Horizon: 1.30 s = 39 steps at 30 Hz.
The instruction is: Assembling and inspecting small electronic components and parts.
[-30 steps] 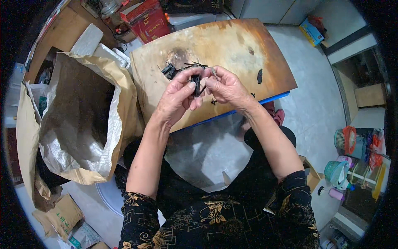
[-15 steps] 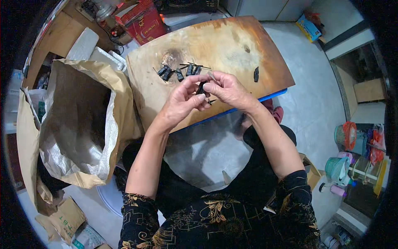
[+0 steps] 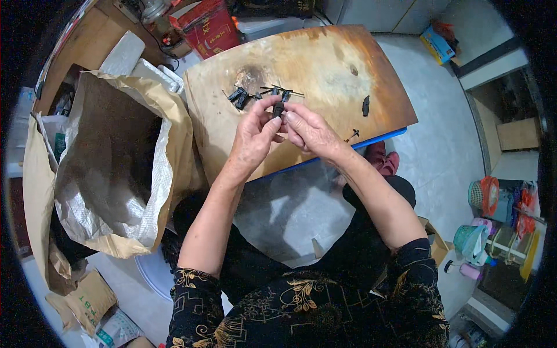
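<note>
Above the near part of the wooden board, my left hand (image 3: 255, 139) pinches a small black plastic part (image 3: 278, 109) between thumb and fingers. My right hand (image 3: 313, 129) is closed, its fingertips against the right side of that part. What else the right fingers hold, if anything, is hidden. Beyond the hands lie several similar black parts (image 3: 238, 97) and thin black sticks (image 3: 288, 91). A small black branching scrap (image 3: 352, 135) rests by the board's near edge, right of my right hand. Farther right lies a single black piece (image 3: 365, 106).
The stained wooden board (image 3: 214, 130) has a blue edge (image 3: 377, 138). At the left stands a big open paper bag (image 3: 174, 124) with a silvery lining. A red box (image 3: 209, 32) is behind the board. Another person's red shoe (image 3: 390, 164) shows beneath its right side.
My hands have turned the black part more upright. The thin pale strip at my right fingers no longer shows. A black scrap now shows right of my right hand. The view has shifted slightly.
</note>
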### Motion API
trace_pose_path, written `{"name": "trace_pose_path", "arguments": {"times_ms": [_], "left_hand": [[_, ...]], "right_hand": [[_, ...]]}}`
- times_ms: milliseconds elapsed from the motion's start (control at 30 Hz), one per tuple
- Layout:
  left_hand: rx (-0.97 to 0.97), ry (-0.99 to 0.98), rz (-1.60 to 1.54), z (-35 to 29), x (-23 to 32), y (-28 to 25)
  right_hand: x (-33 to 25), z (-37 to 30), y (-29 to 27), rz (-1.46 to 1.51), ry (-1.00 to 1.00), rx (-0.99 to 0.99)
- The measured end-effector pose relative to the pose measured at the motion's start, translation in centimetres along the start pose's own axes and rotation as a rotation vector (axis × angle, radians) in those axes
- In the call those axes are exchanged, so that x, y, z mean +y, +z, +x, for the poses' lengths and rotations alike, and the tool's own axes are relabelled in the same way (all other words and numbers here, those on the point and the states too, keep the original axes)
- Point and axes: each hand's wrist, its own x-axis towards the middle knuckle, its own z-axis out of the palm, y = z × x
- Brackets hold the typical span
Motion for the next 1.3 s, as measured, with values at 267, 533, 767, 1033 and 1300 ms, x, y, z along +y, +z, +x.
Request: {"name": "trace_pose_path", "arguments": {"times_ms": [267,533,767,1033,1300], "left_hand": [[0.038,0.087,0.007,0.0,0.1,0.5],[0.091,0.117,0.072,0.0,-0.4,0.5],[0.266,0.284,0.305,-0.1,-0.7,0.0],[0.197,0.264,0.175,0.0,-0.1,-2.9],[0.325,0.139,-0.599,-0.5,3.4,-7.0]], "right_hand": [[0.0,0.3,0.7,0.062,0.048,-0.021],[-0.3,0.6,1.6,0.066,0.024,0.030],[1.1,2.5,1.8,-0.171,-0.142,0.058],[-2.5,1.7,1.1,-0.163,0.248,-0.031],[1.4,7.0,-7.8,-1.051,-0.260,0.191]]}}
